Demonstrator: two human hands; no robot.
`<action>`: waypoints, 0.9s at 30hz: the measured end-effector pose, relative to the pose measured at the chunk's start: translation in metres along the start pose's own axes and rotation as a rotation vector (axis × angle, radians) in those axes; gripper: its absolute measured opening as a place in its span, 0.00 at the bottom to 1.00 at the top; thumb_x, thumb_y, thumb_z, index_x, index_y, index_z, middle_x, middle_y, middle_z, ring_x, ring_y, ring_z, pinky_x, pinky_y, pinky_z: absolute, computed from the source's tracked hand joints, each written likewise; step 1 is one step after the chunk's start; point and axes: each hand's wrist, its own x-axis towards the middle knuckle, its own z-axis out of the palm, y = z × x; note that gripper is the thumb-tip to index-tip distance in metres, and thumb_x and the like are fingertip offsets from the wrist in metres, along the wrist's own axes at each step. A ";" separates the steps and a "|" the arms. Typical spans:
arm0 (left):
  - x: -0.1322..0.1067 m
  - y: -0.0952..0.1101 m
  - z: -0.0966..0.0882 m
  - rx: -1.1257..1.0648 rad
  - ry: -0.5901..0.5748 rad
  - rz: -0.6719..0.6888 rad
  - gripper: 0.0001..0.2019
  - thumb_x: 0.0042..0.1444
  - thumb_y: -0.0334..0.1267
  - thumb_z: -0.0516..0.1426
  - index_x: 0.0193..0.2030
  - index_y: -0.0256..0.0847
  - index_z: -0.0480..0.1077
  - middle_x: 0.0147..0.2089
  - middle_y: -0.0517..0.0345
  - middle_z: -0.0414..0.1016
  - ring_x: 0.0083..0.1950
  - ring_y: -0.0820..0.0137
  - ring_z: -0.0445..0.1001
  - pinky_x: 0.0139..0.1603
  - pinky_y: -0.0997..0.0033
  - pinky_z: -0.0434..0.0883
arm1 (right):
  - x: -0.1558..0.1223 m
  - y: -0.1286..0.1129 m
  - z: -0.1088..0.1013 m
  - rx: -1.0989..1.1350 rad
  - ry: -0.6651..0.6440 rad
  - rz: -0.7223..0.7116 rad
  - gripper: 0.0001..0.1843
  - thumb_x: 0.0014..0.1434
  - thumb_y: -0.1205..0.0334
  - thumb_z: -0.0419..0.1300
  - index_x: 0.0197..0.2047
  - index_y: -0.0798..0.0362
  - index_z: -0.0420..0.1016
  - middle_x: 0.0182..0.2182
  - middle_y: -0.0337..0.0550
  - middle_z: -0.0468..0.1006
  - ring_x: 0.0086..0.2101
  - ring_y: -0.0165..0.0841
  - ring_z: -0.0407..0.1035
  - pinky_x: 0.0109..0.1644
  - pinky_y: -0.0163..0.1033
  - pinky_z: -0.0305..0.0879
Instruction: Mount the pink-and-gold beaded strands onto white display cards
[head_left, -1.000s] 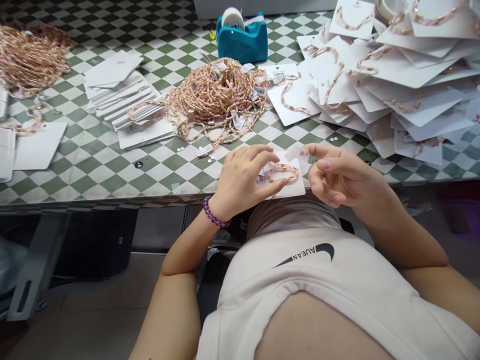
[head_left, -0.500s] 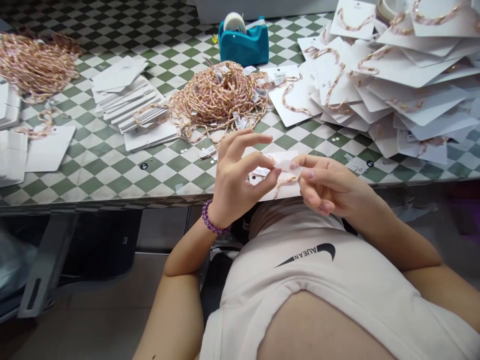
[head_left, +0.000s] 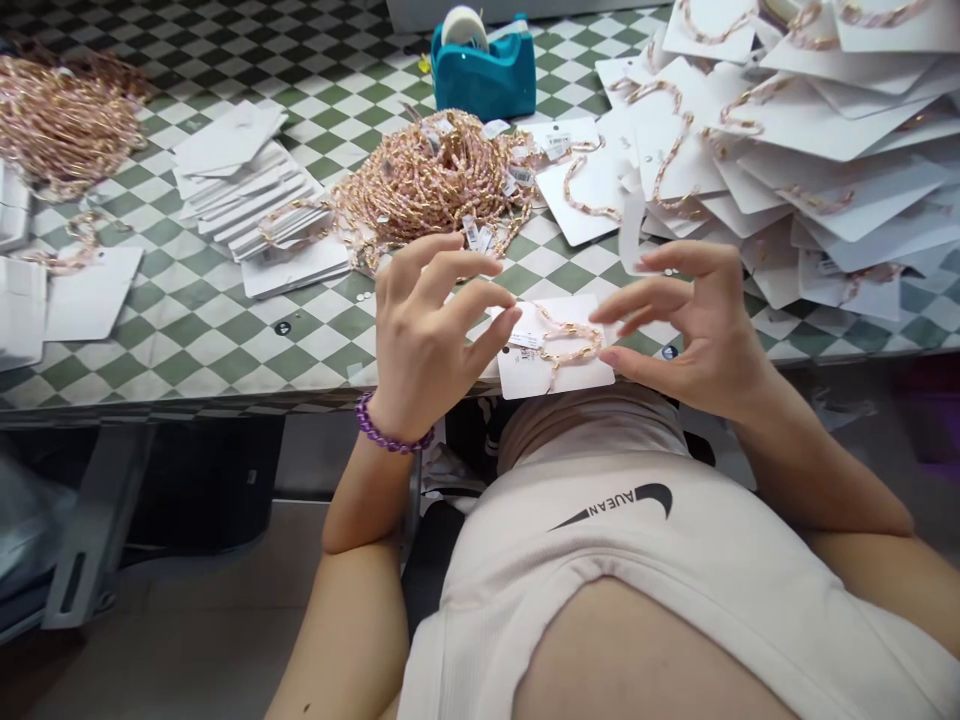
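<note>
A white card [head_left: 525, 377] lies at the near edge of the checked table [head_left: 225, 340] with a pink and gold bracelet [head_left: 568, 342] laid on it. My left hand [head_left: 424, 335] hovers at the card's left side with its fingers curved and apart, thumb tip by the bracelet's small tag. My right hand [head_left: 694, 335] is at the card's right side, thumb low near the card's edge. A short strip of clear tape [head_left: 631, 232] sticks up from its index fingertip. A purple bead bracelet is on my left wrist.
Behind the card lies a heap of pink-gold bracelets [head_left: 442, 180], with a teal tape dispenser [head_left: 484, 68] further back. A stack of blank cards [head_left: 240, 185] is at left, another bracelet heap [head_left: 64, 120] far left. Several carded bracelets [head_left: 817, 140] are piled at right.
My hands have drawn apart over the card. The tape strip that both hands pinched now hangs from the right index finger alone, and the card with the bracelet lies uncovered.
</note>
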 end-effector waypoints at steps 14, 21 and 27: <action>-0.001 0.004 -0.033 0.172 -0.499 -0.091 0.09 0.64 0.42 0.56 0.41 0.44 0.77 0.40 0.55 0.79 0.43 0.63 0.76 0.34 0.69 0.66 | 0.006 0.032 -0.002 -0.325 -0.178 -0.114 0.36 0.63 0.54 0.63 0.66 0.46 0.48 0.47 0.47 0.77 0.55 0.44 0.70 0.63 0.57 0.66; -0.001 0.002 -0.027 0.113 -0.498 -0.099 0.07 0.62 0.38 0.56 0.41 0.44 0.76 0.40 0.57 0.79 0.42 0.64 0.76 0.33 0.70 0.64 | 0.006 0.030 -0.004 -0.326 -0.205 -0.055 0.35 0.63 0.55 0.62 0.66 0.46 0.47 0.48 0.48 0.76 0.54 0.44 0.71 0.61 0.57 0.67; 0.004 -0.007 -0.027 -0.004 -0.543 -0.115 0.07 0.60 0.37 0.56 0.40 0.44 0.76 0.39 0.59 0.78 0.38 0.68 0.75 0.34 0.71 0.64 | 0.006 0.031 -0.004 -0.324 -0.204 -0.065 0.36 0.63 0.56 0.62 0.67 0.48 0.48 0.48 0.48 0.76 0.52 0.44 0.72 0.61 0.58 0.67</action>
